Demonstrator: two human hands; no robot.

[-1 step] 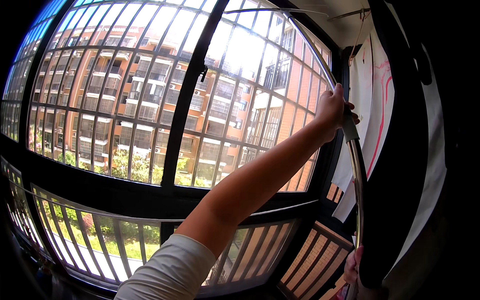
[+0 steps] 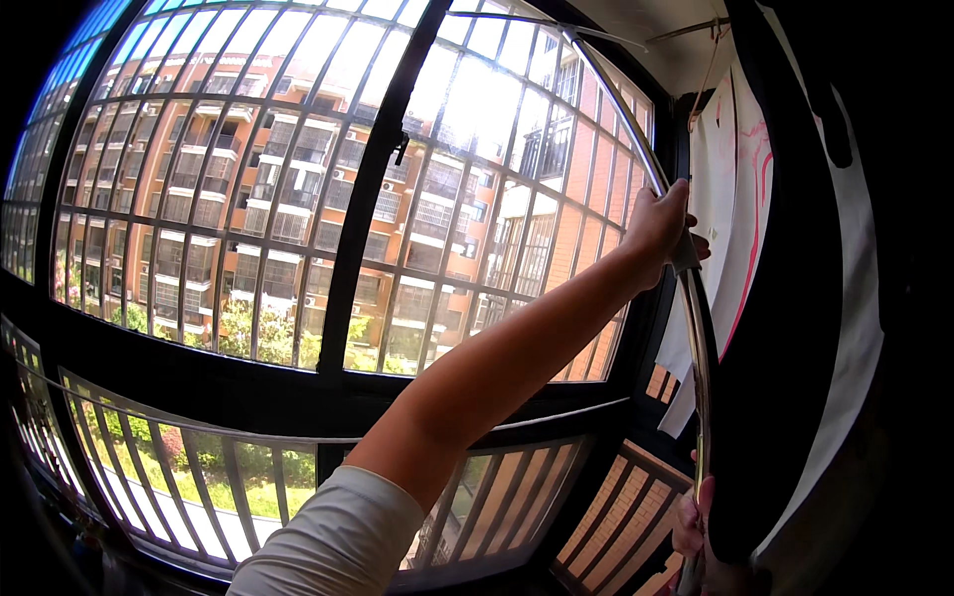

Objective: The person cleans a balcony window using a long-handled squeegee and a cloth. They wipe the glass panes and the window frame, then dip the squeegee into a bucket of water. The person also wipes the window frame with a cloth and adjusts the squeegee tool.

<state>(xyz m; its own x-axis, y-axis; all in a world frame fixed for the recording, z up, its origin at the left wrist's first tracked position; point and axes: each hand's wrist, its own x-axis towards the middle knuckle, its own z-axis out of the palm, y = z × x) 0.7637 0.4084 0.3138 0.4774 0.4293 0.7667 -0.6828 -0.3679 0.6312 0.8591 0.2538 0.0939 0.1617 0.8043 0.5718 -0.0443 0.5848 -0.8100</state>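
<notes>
A long, shiny metal pole (image 2: 699, 387) runs from the lower right up to the top of the window, bowed by the lens. My left hand (image 2: 658, 230) is wrapped around its upper part, beside a grey collar (image 2: 686, 254) on the pole. Lower down, my right hand (image 2: 688, 524) is closed around the same pole, partly in shadow. The pole's upper end meets or overlaps a thin rod (image 2: 507, 17) near the ceiling; I cannot tell whether the two touch.
A black-framed window (image 2: 386, 189) with outer bars stands ahead, and more barred panes lie below it. Pale cloth with red lines (image 2: 730, 169) hangs at the right, beside a dark panel (image 2: 785, 328). Another thin bar (image 2: 686, 32) sits near the ceiling with a cord.
My left hand has come down slightly with the pole. The pole's lower part and my right hand have shifted a little to the left. Less of the grey collar shows.
</notes>
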